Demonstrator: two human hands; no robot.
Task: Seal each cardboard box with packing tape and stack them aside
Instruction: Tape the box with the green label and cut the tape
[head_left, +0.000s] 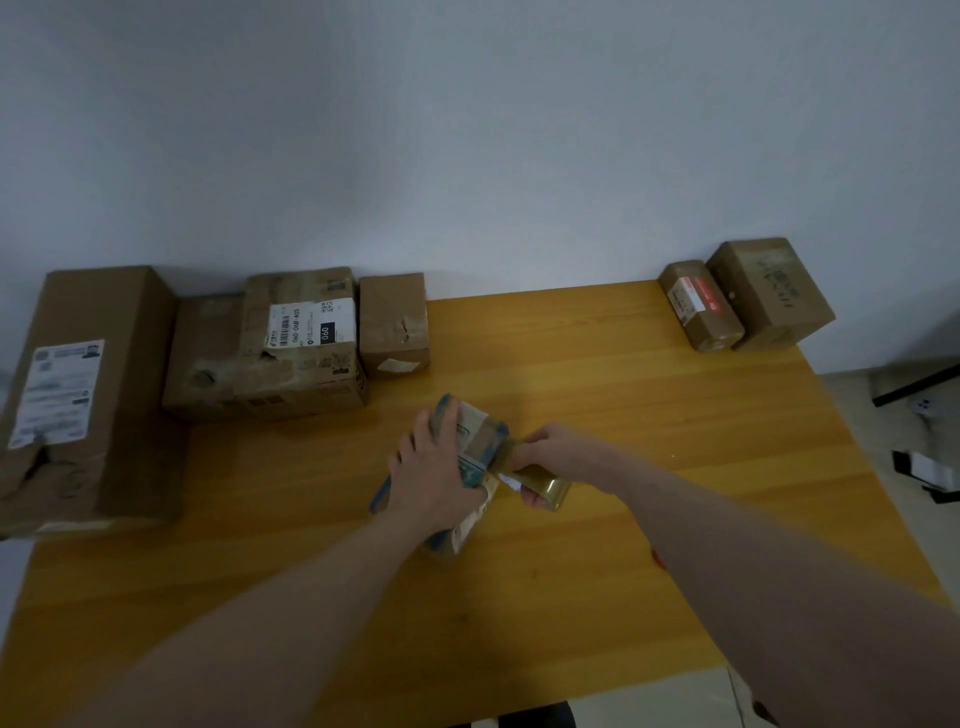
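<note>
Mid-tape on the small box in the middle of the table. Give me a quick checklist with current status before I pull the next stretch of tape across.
1. Box held steady: ok. The left hand presses flat on the small box.
2. Roll in grip: ok. The right hand holds the tape roll at the box's right edge.
3. Tape stuck to the box: cannot tell; the join is blurred.
4. Flaps fully closed: cannot tell; the hand covers the top.
5. Bare table to the right for pulling: ok.
6. Two boxes at the far right corner out of the way: ok.
</note>
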